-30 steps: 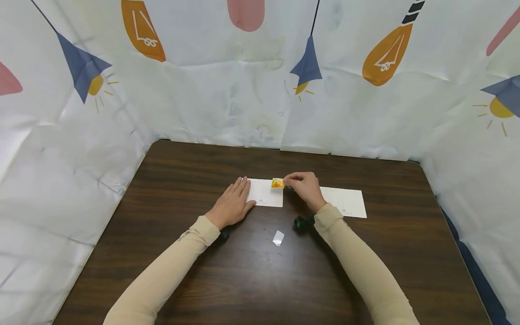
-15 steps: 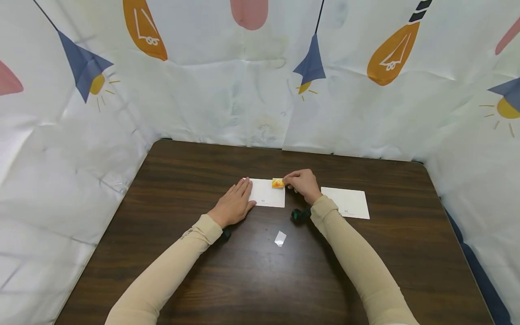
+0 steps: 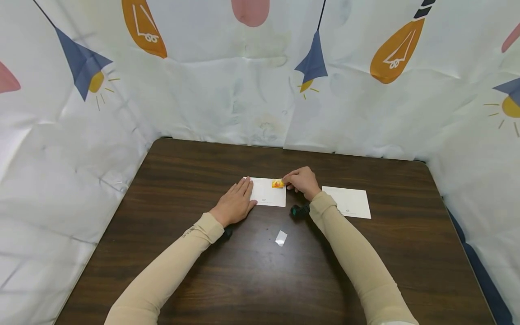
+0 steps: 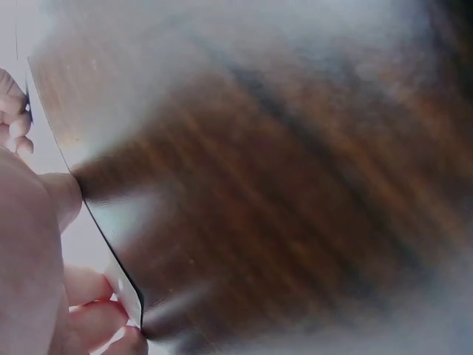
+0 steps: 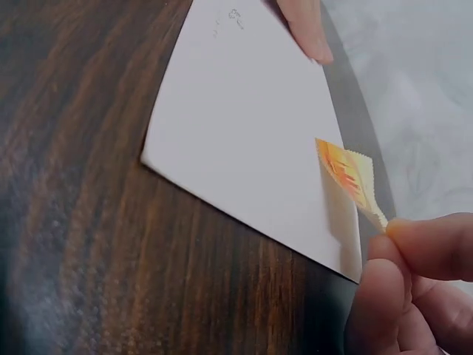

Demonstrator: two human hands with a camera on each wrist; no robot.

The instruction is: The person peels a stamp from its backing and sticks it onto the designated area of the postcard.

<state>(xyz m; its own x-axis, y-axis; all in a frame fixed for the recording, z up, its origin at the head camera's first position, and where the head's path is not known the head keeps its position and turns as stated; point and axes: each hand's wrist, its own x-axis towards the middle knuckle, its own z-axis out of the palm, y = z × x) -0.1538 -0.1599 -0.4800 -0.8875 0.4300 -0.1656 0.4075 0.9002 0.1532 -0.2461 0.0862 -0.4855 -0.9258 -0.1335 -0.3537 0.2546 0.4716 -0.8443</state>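
In the head view, the left hand [image 3: 235,203] is lying flat with straight fingers, pressing on the left end of a white card [image 3: 266,196] near the centre of the frame. The right hand [image 3: 304,181], right of centre, is pinching a small yellow-and-orange stamp [image 3: 277,183] over the card's upper right corner.

The right-wrist view is showing what the head view is too distant to settle: a serrated edge, one corner being gripped between thumb and finger, and the stamp tilting and casting a shadow on the card (whether its far tip is touching, I cannot tell). The left-wrist view is showing the left thumb overlapping the card's edge at left.

Elsewhere in the head view, a second white card [image 3: 351,203] is lying at right, the right sleeve [image 3: 349,253] covering its lower left corner. A small pale scrap [image 3: 281,238] is resting below centre on the dark desk [image 3: 243,280]. Printed white sheeting [image 3: 227,99] is filling the upper frame.
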